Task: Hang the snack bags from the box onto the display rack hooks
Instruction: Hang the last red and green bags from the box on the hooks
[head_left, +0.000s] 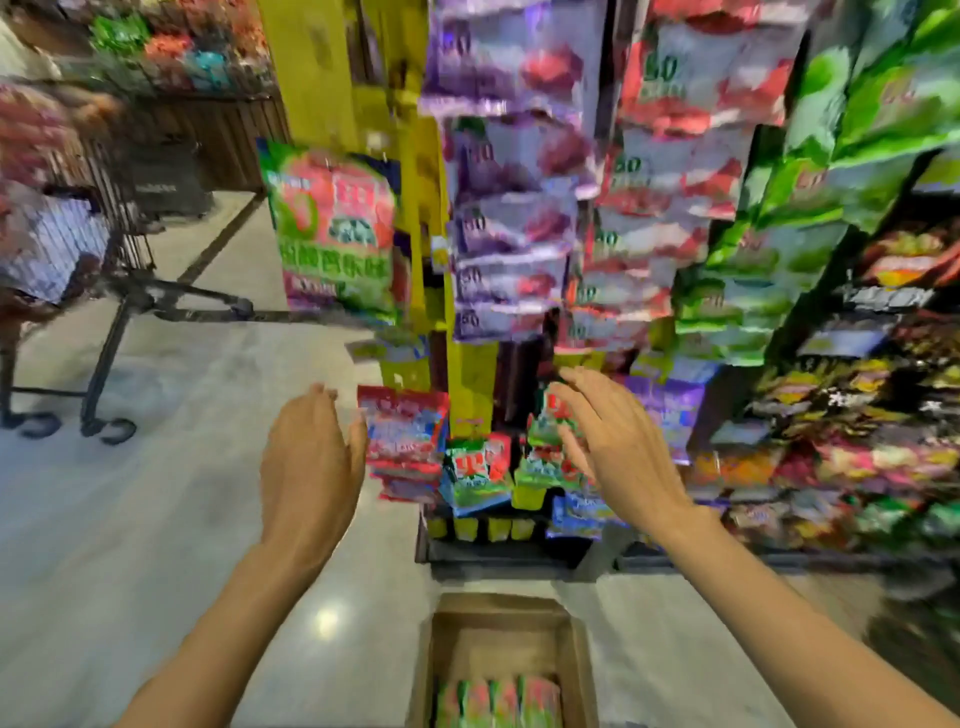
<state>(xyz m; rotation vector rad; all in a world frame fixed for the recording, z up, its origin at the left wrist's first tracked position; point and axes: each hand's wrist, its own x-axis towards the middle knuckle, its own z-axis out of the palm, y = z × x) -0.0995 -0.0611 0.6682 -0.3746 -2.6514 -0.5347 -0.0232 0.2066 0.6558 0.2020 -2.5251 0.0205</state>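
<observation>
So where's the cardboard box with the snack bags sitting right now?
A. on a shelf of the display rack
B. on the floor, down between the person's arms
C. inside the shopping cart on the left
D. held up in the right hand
B: the open cardboard box stands on the floor at the bottom of the view, between the forearms, with snack bags lined up inside, while the left hand and right hand hold nothing.

two open hands (311, 457); one cardboard box (501, 631); four snack bags (498, 701) visible inside; one trolley (104, 291)
</observation>
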